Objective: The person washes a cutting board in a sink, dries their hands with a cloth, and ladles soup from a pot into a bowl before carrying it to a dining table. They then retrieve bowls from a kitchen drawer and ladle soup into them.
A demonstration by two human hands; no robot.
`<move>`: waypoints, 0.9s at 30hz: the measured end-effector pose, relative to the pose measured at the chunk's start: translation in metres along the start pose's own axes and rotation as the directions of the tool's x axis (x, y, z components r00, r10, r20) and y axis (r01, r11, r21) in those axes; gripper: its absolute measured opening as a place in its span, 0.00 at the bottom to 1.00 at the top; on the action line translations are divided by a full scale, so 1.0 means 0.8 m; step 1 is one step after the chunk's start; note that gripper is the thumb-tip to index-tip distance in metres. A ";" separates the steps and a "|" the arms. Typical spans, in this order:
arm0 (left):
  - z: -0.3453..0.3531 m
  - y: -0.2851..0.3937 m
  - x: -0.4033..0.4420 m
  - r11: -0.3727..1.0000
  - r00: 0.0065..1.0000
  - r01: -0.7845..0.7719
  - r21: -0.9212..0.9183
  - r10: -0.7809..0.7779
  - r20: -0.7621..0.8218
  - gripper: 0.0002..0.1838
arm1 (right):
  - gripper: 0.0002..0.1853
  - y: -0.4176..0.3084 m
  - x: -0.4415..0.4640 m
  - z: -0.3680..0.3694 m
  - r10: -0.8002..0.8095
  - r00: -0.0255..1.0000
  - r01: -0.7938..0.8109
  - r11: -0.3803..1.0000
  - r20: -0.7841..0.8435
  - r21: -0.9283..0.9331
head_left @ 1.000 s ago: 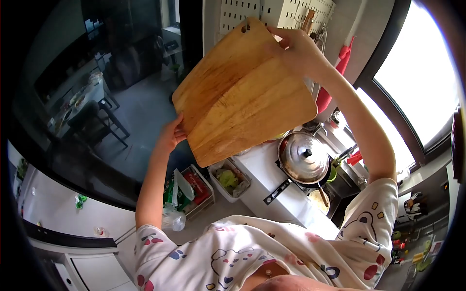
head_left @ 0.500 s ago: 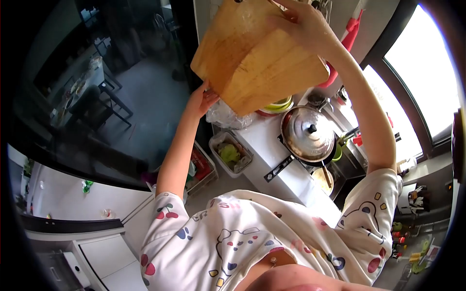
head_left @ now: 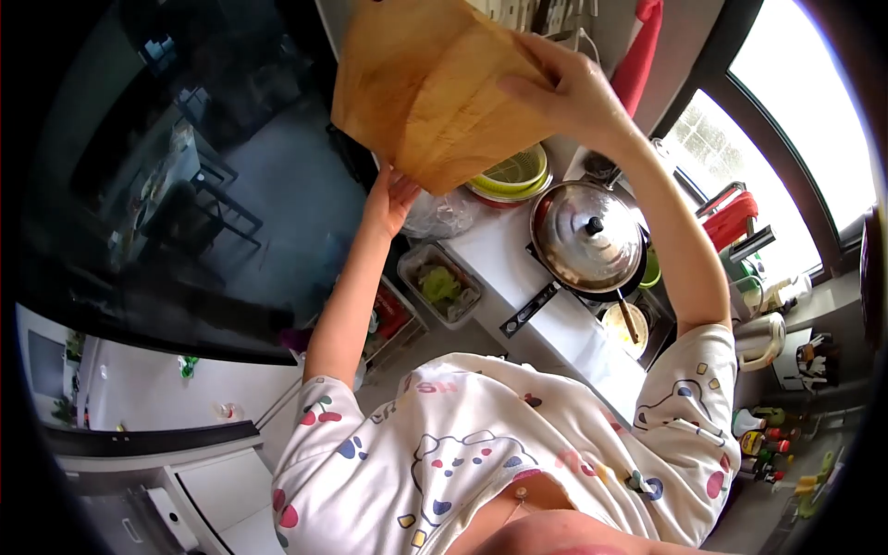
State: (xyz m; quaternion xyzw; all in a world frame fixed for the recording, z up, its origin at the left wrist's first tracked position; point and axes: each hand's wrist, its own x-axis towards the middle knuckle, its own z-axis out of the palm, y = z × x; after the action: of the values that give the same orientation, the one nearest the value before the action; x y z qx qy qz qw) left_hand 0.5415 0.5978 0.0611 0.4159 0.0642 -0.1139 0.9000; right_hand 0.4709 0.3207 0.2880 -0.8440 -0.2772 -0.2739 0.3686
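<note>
A large wooden cutting board (head_left: pixel 444 88) is held up at the top of the view, tilted, its upper edge cut off by the frame. My left hand (head_left: pixel 393 199) grips its lower left corner from below. On the right edge, my right hand (head_left: pixel 578 92) holds it with the thumb across the face. Just below the board, a green strainer basket (head_left: pixel 518 176) and a clear plastic bag (head_left: pixel 439 215) lie on the white counter (head_left: pixel 499 264).
A lidded pan (head_left: pixel 587 236) sits on the stove, with a smaller pan (head_left: pixel 626 330) beside it. A bin with green scraps (head_left: pixel 441 284) stands beside the counter. Red cloths hang near the window (head_left: pixel 795 55). Dark glass (head_left: pixel 277 231) fills the left.
The board has gone up in view and tilted away, with both hands still on it. My left hand has moved up and right. More of the strainer and plastic bag shows.
</note>
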 end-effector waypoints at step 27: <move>0.393 -0.264 0.125 0.349 0.730 -0.678 0.647 0.217 0.648 0.30 | 0.15 0.435 -0.145 -0.073 0.937 0.346 -0.581 0.253 -0.046 0.773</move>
State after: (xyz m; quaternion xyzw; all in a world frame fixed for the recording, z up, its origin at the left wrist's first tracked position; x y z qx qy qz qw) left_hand 0.5898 0.2105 0.0881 0.7644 -0.3338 0.0373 0.5504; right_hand 0.6081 0.0451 0.0808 -0.5742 0.2255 -0.1440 0.7737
